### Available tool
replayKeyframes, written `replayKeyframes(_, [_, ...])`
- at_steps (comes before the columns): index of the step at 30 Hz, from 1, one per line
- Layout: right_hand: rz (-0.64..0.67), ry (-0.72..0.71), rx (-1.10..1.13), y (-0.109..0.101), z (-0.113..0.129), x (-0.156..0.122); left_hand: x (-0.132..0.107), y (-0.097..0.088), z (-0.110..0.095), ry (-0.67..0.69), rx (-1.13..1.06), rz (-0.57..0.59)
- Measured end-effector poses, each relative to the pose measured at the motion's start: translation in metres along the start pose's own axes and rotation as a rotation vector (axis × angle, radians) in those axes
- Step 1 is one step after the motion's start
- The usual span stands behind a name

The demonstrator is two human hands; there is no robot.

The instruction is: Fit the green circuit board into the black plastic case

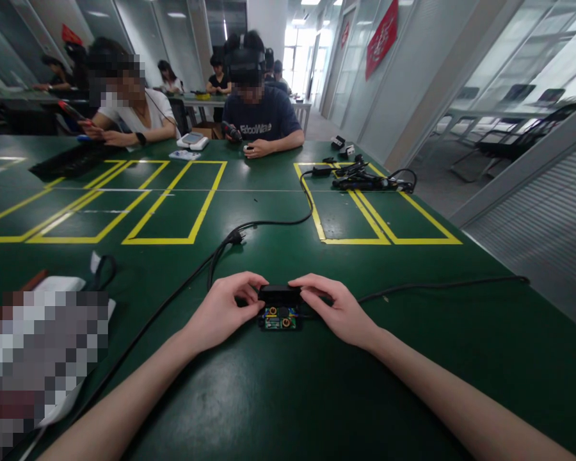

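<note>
A small black power adapter (279, 296) rests on the green table (288, 397) in front of me, its casing open so that a green circuit board (279, 319) with copper coils shows at the near side. My left hand (225, 308) grips the adapter's left end with curled fingers. My right hand (336, 308) grips its right end the same way. A black cable (441, 285) runs from the adapter to the right, and another black cable (221, 251) with a plug lies behind my left hand.
Yellow tape rectangles (173, 205) mark the table's middle. A heap of black adapters and cables (365, 179) lies at the far right. Two people sit at the far edge handling small objects. A blurred patch covers things at my near left. Glass partitions line the right side.
</note>
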State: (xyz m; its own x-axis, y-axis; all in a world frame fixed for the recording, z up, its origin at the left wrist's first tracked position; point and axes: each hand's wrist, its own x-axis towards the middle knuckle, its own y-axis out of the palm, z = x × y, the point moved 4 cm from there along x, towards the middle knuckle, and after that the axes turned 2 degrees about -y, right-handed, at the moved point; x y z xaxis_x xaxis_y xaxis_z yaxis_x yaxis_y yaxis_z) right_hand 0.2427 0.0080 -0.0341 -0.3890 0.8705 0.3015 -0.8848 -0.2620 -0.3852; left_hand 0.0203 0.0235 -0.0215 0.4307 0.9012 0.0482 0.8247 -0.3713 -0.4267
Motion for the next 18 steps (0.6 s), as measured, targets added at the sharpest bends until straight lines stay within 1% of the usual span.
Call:
replayKeyframes(5, [0.012, -0.018, -0.042, -0.002, 0.001, 0.0, 0.0, 0.0, -0.003, 0.014, 0.026, 0.003])
replayKeyframes(10, [0.052, -0.026, -0.003, -0.003, 0.004, 0.001, -0.003, -0.002, -0.009, 0.042, 0.077, 0.01])
replayKeyframes(18, [0.096, -0.116, -0.054, -0.005, 0.014, 0.001, -0.003, -0.006, -0.016, 0.064, 0.102, 0.0])
